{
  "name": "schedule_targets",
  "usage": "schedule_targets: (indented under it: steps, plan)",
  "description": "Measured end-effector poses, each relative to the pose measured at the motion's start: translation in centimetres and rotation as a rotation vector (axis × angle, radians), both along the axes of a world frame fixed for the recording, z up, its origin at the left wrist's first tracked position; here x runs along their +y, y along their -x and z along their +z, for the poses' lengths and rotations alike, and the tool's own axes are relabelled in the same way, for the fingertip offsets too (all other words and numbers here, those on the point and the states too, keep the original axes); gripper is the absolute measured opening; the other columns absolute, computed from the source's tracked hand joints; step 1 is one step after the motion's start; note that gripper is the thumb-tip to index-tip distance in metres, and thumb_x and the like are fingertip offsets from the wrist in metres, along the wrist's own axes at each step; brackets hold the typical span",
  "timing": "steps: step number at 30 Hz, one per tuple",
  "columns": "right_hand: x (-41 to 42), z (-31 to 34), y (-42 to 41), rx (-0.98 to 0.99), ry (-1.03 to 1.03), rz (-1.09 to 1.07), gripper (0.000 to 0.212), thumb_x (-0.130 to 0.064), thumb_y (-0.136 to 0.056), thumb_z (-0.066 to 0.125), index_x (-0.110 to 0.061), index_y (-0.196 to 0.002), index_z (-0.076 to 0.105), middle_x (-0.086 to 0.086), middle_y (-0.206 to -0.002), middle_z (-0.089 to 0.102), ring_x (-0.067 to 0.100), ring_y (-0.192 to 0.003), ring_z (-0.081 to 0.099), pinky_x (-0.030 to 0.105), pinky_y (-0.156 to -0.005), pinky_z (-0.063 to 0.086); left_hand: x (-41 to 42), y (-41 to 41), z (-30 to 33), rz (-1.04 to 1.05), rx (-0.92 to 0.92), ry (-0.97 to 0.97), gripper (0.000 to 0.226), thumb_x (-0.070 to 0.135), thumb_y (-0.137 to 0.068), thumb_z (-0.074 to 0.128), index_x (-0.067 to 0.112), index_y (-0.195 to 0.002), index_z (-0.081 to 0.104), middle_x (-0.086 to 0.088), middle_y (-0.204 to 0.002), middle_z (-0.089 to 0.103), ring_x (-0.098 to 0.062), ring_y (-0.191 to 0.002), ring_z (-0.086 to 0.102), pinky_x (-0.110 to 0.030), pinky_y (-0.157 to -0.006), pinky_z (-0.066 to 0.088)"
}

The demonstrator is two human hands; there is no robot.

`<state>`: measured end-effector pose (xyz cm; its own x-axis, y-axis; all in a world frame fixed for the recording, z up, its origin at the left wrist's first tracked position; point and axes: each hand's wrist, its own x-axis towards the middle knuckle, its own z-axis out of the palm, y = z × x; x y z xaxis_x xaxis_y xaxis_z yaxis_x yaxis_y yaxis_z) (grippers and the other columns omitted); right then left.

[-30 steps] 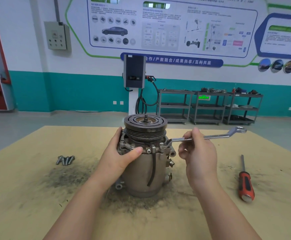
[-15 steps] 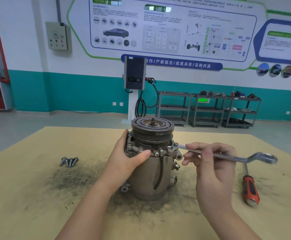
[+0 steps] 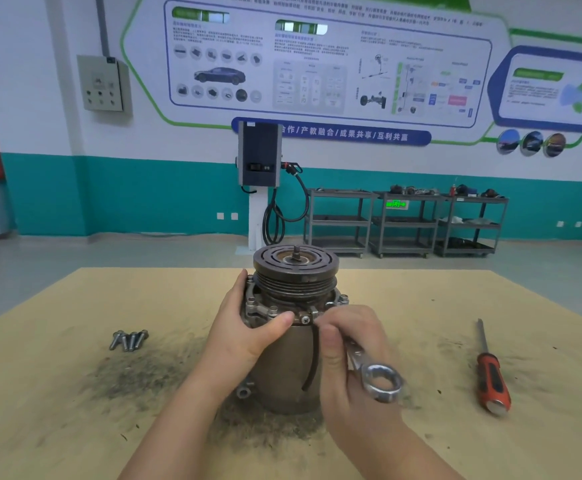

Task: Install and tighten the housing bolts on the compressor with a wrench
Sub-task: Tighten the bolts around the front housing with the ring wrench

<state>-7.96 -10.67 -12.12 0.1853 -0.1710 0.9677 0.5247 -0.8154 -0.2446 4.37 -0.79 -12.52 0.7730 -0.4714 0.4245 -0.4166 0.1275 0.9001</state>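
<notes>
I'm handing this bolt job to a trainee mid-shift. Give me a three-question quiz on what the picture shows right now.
1. True or false: the left hand steadies the compressor at its flange.
2. Which tool does the right hand hold?
A. the wrench
B. the screwdriver
C. a hammer
3. Fill in: the loose bolts lie on the table to the compressor's ____ side.

Key: 1 true; 2 A; 3 left.

Right hand [image 3: 353, 344] hides the wrench [image 3: 381, 377] head.
</notes>
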Motion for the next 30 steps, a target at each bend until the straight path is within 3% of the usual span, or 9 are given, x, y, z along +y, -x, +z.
schedule_targets:
  steps: [3,6,9,12,17,23,26,30]
  plan:
    - [-0.5,1.6,0.8,-0.089,-0.074,0.115,0.018,-0.034,-0.104,0.038,-0.030,-0.098,0.054,-0.002,-0.092,0.059,0.013,-0.080,0.059,0.022,-0.074,0.047,-0.1,0.0,-0.1,0.035,0.003,-0.005,0.119,0.060,-0.048,0.077,0.028,-0.153,0.030,0.009,-0.144,0.051,-0.008,-0.129,0.051,-0.042,-0.111,0.042]
    - [-2.1,4.0,1.3,-0.228,-0.508,0.254,0.017,-0.019,-0.100,0.037,-0.030,-0.096,0.048,0.004,-0.073,0.065,0.018,-0.061,0.057,0.023,-0.058,0.046,-0.2,-0.2,-0.3,0.060,-0.008,-0.019,0.119,0.064,-0.047,0.075,0.029,-0.152,0.031,0.010,-0.144,0.050,-0.008,-0.130,0.050,-0.040,-0.112,0.041]
    - [-4.4,4.9,0.7,-0.113,-1.000,0.485,0.022,0.000,-0.096,0.031,-0.017,-0.097,0.044,0.006,-0.059,0.060,0.018,-0.048,0.048,0.023,-0.043,0.038,-0.3,-0.4,-0.5,0.061,-0.008,-0.016,0.117,0.063,-0.048,0.076,0.030,-0.151,0.033,0.013,-0.141,0.053,-0.002,-0.127,0.052,-0.024,-0.105,0.044]
    - [-5.3,4.2,-0.2,0.016,-1.179,0.587,0.022,0.003,-0.095,0.028,-0.012,-0.097,0.044,0.007,-0.055,0.056,0.018,-0.045,0.043,0.022,-0.040,0.034,-0.2,-0.5,-0.6,0.055,0.000,-0.010,0.117,0.064,-0.047,0.077,0.035,-0.151,0.032,0.019,-0.138,0.053,0.007,-0.121,0.052,-0.009,-0.091,0.043]
    - [-5.8,4.0,-0.8,0.070,-1.185,0.598,0.018,0.001,-0.092,0.029,-0.010,-0.091,0.043,0.006,-0.052,0.052,0.017,-0.041,0.040,0.023,-0.038,0.031,-0.2,-0.6,-0.7,0.035,0.016,-0.003,0.118,0.062,-0.049,0.079,0.032,-0.152,0.030,0.013,-0.143,0.051,-0.003,-0.128,0.051,-0.037,-0.111,0.042]
    - [-4.8,2.9,-0.2,0.000,-1.140,0.550,0.021,0.002,-0.090,0.030,-0.010,-0.084,0.046,0.006,-0.055,0.055,0.018,-0.042,0.042,0.021,-0.038,0.033,-0.2,-0.3,-0.4,0.034,0.012,-0.005,0.120,0.062,-0.048,0.078,0.031,-0.153,0.030,0.012,-0.144,0.050,-0.005,-0.129,0.050,-0.039,-0.111,0.041]
    - [-3.5,2.1,0.5,-0.103,-0.985,0.466,0.028,0.005,-0.091,0.035,-0.013,-0.080,0.053,0.011,-0.060,0.060,0.020,-0.046,0.047,0.023,-0.042,0.039,-0.3,-0.3,-0.4,0.018,0.029,0.025,0.119,0.057,-0.047,0.079,0.027,-0.152,0.031,0.005,-0.144,0.051,-0.013,-0.130,0.051,-0.044,-0.112,0.040]
    - [-0.7,0.5,1.0,-0.130,-0.594,0.164,0.019,-0.017,-0.086,0.052,-0.028,-0.081,0.066,0.001,-0.077,0.069,0.015,-0.063,0.062,0.022,-0.060,0.050,-0.4,-0.3,-0.5,0.011,0.042,0.045,0.120,0.055,-0.046,0.080,0.026,-0.152,0.032,0.001,-0.143,0.052,-0.018,-0.129,0.053,-0.046,-0.112,0.040]
